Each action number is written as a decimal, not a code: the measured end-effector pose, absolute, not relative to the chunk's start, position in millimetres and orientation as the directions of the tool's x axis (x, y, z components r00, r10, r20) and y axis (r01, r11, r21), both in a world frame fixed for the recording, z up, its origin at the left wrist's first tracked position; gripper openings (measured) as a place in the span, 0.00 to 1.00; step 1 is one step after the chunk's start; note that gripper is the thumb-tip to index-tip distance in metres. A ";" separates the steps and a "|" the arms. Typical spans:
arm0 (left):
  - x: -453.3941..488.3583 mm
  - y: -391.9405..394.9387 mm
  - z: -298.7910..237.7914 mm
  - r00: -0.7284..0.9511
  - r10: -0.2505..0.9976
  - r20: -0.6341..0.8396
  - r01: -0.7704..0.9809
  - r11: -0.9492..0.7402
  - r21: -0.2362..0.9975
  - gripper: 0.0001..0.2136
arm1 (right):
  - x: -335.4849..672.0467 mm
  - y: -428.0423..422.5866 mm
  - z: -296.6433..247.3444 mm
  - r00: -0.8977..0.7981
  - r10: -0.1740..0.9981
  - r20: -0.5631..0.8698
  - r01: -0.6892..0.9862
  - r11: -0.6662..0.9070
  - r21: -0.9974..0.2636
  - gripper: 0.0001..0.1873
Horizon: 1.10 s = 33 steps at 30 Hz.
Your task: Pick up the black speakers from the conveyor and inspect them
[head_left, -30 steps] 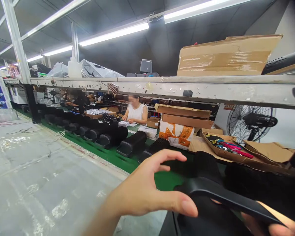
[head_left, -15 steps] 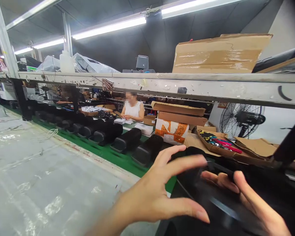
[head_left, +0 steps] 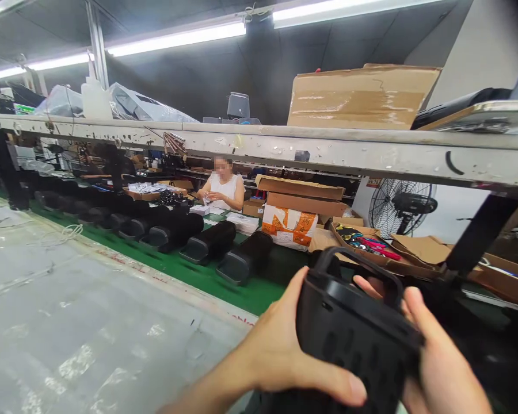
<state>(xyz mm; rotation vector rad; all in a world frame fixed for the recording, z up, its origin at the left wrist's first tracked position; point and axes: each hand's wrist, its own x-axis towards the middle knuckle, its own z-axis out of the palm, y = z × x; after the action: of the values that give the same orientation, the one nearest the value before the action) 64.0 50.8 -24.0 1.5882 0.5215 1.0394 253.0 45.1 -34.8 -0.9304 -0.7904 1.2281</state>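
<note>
A black plastic handled case (head_left: 349, 328) is tilted between my hands at the lower right of the head view. It looks like a portable speaker body, with a loop handle (head_left: 371, 263) on top and dark slot-like marks on its near face. My left hand (head_left: 289, 345) is closed on its left side, with the thumb across the near face. My right hand (head_left: 440, 351) grips the right side, its fingertips showing behind the handle. The lower part of the case runs out of view, and the right hand's lower fingers are partly hidden.
Several black rounded units (head_left: 246, 259) line the green conveyor belt (head_left: 207, 279). A plastic-covered worktop (head_left: 90, 322) lies at left. Overhead runs a shelf (head_left: 259, 138) bearing a large carton (head_left: 358, 98). A person (head_left: 224, 187) sits beyond the belt. A fan (head_left: 403, 207) stands at right.
My left hand was spread beside a motion-blurred dark object; now it has closed on the case's left side. The case shows more clearly with its handle up. The camera view has shifted slightly right.
</note>
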 end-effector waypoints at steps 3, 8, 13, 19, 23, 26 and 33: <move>53.1 68.4 -19.6 0.363 0.854 0.372 -0.314 -0.264 0.912 0.39 | 220.9 45.8 -33.2 0.082 0.997 0.008 -0.425 0.042 -0.904 0.36; 30.3 90.9 -17.4 0.054 0.973 0.223 -0.431 -0.179 0.885 0.30 | 180.4 37.2 -45.0 -0.113 0.992 0.053 -0.146 0.036 -0.989 0.47; 16.5 92.3 -12.9 0.005 0.990 0.138 -0.248 -0.133 0.960 0.48 | 172.4 36.7 -49.1 -0.201 0.977 -0.073 -0.246 -0.122 -0.961 0.56; 13.1 78.0 -3.0 0.270 0.959 0.089 -0.040 -0.081 0.996 0.46 | 207.6 58.6 -64.3 -0.017 0.981 -0.192 -0.506 -0.174 -0.845 0.30; 24.4 74.9 -8.8 0.382 0.901 0.207 -0.026 -0.213 0.977 0.39 | 222.6 64.2 -57.4 -0.195 0.935 -0.296 -0.728 -0.340 -0.595 0.16; 33.6 75.3 -16.1 0.403 0.887 0.225 -0.009 -0.242 0.970 0.40 | 219.1 59.7 -42.3 -0.213 0.915 -0.342 -0.779 -0.371 -0.505 0.16; 30.1 81.9 -21.6 0.466 0.874 0.138 0.075 -0.194 0.978 0.35 | 212.6 52.3 -22.6 -0.072 0.902 -0.425 -0.808 -0.303 -0.505 0.14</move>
<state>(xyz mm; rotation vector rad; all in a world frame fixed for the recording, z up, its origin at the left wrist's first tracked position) 30.1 81.9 -21.6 1.6098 0.8407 0.9040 212.6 52.3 -22.6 -0.8075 -0.1583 1.6996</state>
